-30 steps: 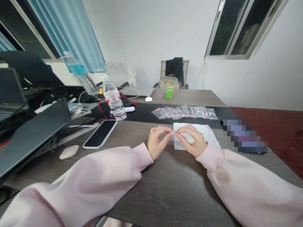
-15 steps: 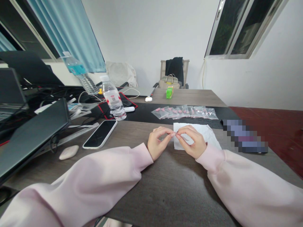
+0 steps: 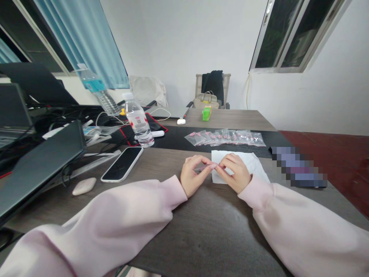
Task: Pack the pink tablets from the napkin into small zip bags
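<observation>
My left hand [image 3: 193, 174] and my right hand [image 3: 235, 172] meet fingertip to fingertip just above the table. Between their pinched thumbs and forefingers is a small clear plastic bag [image 3: 203, 168] with a pinkish tint, seen nearly edge-on and mostly covered by the fingers. Behind and partly under my right hand lies a white paper sheet [image 3: 255, 165]. Farther back, several small clear bags [image 3: 225, 137] with pink bits in them overlap in a row on the black strip of the table.
Left of my hands lie a phone [image 3: 122, 164] and a pale, rounded object [image 3: 84, 186]. A water bottle [image 3: 138, 121] stands behind the phone, near laptops and cables. A green box [image 3: 206, 113] is at the back; a blurred dark item [image 3: 298, 167] lies right.
My fingertips have shifted slightly, and more of the pinkish plastic shows between the left thumb and forefinger. The things on the table have stayed put.
</observation>
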The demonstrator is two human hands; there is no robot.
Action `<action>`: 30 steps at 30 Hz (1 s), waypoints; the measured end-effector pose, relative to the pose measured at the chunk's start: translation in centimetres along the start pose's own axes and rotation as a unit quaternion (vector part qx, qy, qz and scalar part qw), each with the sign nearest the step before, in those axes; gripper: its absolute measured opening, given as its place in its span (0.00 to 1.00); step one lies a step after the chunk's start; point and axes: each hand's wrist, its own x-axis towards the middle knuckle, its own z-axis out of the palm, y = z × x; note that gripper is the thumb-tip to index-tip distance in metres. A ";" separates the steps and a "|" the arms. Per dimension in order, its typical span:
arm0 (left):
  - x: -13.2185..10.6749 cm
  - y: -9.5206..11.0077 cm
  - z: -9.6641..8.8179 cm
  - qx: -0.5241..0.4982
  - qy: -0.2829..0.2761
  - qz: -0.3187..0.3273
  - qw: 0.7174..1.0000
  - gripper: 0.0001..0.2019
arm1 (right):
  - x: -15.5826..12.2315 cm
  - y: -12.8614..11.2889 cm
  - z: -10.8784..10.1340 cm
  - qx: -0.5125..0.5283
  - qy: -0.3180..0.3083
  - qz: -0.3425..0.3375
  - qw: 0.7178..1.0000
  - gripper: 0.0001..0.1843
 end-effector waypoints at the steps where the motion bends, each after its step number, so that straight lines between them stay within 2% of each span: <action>1: 0.0 0.0 0.0 0.004 0.002 0.003 1.000 0.05 | 0.0 0.0 0.0 -0.003 -0.001 -0.004 1.000 0.16; 9: 0.1 -0.1 -0.2 -0.008 -0.002 0.028 1.000 0.06 | 0.1 0.0 -0.2 -0.004 0.000 -0.015 1.000 0.20; 12: 0.1 0.0 -0.3 -0.010 -0.006 0.021 1.000 0.07 | 0.0 0.0 -0.1 -0.036 0.000 -0.009 0.999 0.22; 17: 0.1 -0.1 -0.3 -0.006 -0.005 0.012 1.000 0.07 | -0.2 0.2 0.0 -0.114 0.036 0.016 0.993 0.31; 22: 0.1 -0.2 -0.3 -0.003 -0.004 0.005 1.000 0.07 | -0.2 0.0 -0.1 -0.117 0.023 0.003 0.993 0.32; 26: 0.0 0.0 -0.3 -0.010 0.001 -0.019 1.000 0.07 | -0.1 -0.1 0.0 -0.126 0.022 0.020 0.992 0.34; 28: 0.0 -0.2 0.0 -0.047 0.010 -0.043 0.998 0.08 | -0.1 0.0 0.0 -0.134 0.023 0.048 0.989 0.33; 30: 0.2 -0.7 0.2 -0.109 0.046 -0.086 0.989 0.09 | -0.2 0.1 -0.1 -0.132 0.005 0.079 0.988 0.31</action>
